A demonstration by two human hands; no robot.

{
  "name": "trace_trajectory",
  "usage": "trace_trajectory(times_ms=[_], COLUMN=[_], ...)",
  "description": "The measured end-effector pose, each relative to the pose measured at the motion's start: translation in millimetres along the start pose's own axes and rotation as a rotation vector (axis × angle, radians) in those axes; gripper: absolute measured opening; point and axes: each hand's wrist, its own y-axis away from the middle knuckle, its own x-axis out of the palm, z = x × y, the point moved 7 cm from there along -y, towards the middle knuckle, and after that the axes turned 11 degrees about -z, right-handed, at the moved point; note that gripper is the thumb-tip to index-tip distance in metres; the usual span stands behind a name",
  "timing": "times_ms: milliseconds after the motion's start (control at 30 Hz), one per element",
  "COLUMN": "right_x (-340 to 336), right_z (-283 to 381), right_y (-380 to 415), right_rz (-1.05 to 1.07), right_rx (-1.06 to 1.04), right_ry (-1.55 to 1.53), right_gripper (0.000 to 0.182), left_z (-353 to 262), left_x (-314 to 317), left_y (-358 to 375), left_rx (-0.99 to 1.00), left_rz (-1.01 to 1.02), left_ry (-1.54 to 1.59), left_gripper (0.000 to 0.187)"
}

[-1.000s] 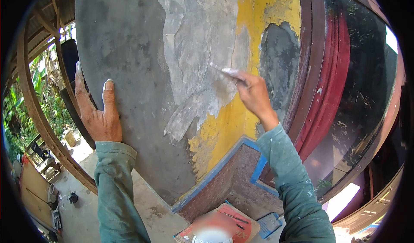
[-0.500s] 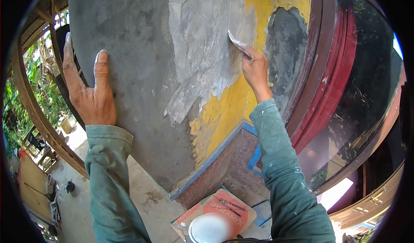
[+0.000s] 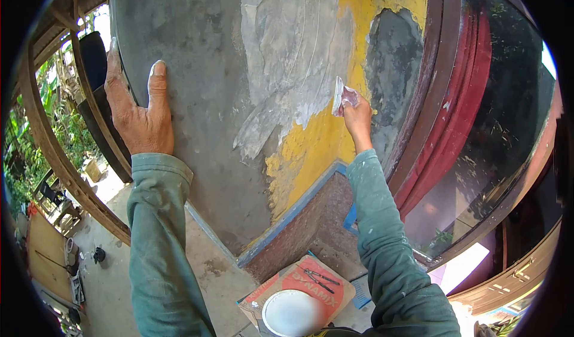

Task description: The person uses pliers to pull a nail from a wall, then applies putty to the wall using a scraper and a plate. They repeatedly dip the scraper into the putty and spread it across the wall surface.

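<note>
The wall (image 3: 203, 98) has grey plaster on the left, a pale patch of skim coat (image 3: 293, 44) in the middle and yellow paint (image 3: 320, 140) to the right. Against the wall's left edge rests my left hand (image 3: 143, 113), thumb and fingers apart, holding nothing. My right hand (image 3: 357, 113) grips a putty knife (image 3: 339, 93) by the border between the pale patch and the yellow paint. Its blade points up and has whitish paste on it; my fingers partly hide the tool.
Below the wall, a red Dynamix bag or box (image 3: 287, 277) bears pliers (image 3: 320, 279) and a round white container (image 3: 292, 313). A blue trim ledge (image 3: 293, 211) lines the wall's foot. At right are a window frame (image 3: 433, 86) and red curtain (image 3: 460, 107); wooden posts (image 3: 66, 164) stand left.
My right hand has moved down, and the putty knife has turned so that its face shows. My left hand appears slightly farther right and higher in view, still against the wall edge.
</note>
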Motion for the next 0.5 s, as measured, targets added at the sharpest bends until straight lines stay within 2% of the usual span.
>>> trace_trajectory(times_ms=[133, 267, 400, 467, 500], right_x=[20.3, 17.7, 3.5, -1.3, -5.1], right_z=[-2.2, 55.2, 86.1, 81.5, 77.8], right_y=[19.5, 95.7, 148.6, 153.5, 147.8], right_rz=[0.008, 0.036, 0.120, 0.264, 0.257], right_rx=[-0.012, -0.116, -0.194, -0.039, -0.034], right_ry=[0.112, 0.020, 0.028, -0.322, -0.326], right_gripper=[0.028, 0.028, 0.031, 0.032, 0.032], left_z=[0.3, -1.7, -5.2, -7.0, -6.6], left_x=[-0.8, 0.6, -0.7, -0.7, -0.7], left_y=[0.4, -0.8, -0.7, -0.2, -1.0], left_rx=[0.041, 0.007, -0.001, 0.007, 0.011], left_rz=[-0.001, 0.011, 0.015, 0.018, 0.014], left_ry=[-0.025, 0.096, 0.058, 0.050, 0.038], left_gripper=[0.073, 0.072, 0.071, 0.071, 0.071])
